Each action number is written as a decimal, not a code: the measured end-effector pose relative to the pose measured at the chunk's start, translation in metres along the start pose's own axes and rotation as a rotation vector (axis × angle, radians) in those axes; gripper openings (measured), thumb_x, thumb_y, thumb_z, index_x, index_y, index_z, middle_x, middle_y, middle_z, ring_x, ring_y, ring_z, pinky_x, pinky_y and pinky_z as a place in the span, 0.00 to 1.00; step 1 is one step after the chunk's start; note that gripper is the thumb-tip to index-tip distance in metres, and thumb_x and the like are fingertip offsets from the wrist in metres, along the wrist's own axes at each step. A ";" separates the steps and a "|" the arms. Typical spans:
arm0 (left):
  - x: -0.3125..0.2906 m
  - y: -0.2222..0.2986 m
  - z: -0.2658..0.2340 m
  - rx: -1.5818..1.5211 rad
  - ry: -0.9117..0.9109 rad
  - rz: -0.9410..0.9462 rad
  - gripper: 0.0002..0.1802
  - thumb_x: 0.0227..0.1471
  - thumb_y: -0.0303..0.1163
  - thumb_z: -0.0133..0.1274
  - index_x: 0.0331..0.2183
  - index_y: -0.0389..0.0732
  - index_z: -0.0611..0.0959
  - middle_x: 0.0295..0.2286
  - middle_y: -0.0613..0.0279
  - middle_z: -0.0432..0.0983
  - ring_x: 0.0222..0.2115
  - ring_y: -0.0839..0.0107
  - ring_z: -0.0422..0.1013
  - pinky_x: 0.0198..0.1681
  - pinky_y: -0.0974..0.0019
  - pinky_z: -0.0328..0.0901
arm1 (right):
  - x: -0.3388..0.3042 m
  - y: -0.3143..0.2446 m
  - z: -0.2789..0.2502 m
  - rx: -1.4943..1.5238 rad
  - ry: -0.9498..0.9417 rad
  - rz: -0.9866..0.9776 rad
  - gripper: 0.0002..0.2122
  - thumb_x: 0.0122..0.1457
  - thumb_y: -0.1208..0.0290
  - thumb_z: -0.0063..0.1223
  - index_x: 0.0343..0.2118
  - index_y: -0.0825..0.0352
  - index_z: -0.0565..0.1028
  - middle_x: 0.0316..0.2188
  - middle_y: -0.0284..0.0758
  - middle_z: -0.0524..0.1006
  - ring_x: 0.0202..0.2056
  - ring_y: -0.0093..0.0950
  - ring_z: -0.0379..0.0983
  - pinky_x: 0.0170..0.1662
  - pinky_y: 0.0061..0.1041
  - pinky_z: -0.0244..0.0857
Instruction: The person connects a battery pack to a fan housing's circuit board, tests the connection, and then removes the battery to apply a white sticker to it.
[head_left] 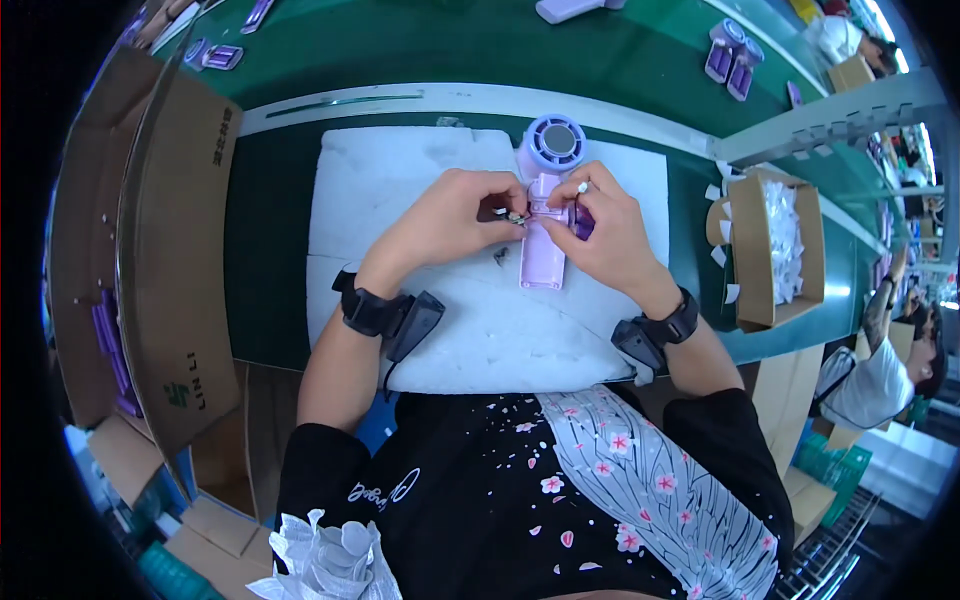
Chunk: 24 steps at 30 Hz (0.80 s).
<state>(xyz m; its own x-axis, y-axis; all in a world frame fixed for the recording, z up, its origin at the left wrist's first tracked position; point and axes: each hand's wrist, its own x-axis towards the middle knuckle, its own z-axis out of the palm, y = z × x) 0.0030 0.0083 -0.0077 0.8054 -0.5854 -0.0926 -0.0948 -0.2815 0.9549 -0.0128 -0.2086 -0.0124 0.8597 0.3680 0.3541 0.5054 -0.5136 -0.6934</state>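
A light purple handheld fan [543, 262] lies on a white foam pad [430, 350], its round head away from me and its handle shell open toward me. My left hand [462, 220] is closed at the left side of the handle. Its thumb and forefinger pinch a small green-and-white part [516, 217] that looks like a circuit board. Over the upper handle, my right hand [607, 225] is closed, fingertips at the shell; what they grip is too small to make out. A white bit [583, 187] shows at its fingers. Dark scraps [501, 257] lie beside the handle.
A large cardboard box [190, 270] with purple parts stands at the left. To the right is an open carton [752, 250] of clear plastic pieces. More purple fans [733, 60] lie on the green belt [430, 50] beyond the rail. Other people work at the far right.
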 end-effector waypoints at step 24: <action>-0.011 0.016 -0.009 0.097 0.062 0.042 0.13 0.38 0.16 0.56 0.32 0.36 0.81 0.31 0.58 0.77 0.30 0.66 0.73 0.37 0.68 0.68 | 0.001 -0.018 0.008 -0.155 -0.046 -0.064 0.06 0.39 0.77 0.65 0.23 0.63 0.79 0.25 0.29 0.73 0.23 0.25 0.71 0.26 0.24 0.64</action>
<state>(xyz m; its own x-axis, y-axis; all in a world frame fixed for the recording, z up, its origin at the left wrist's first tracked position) -0.0021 0.0171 0.0110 0.8336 -0.5514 -0.0325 -0.1830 -0.3313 0.9256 -0.0216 -0.1926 -0.0051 0.8228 0.4369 0.3633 0.5675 -0.5999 -0.5639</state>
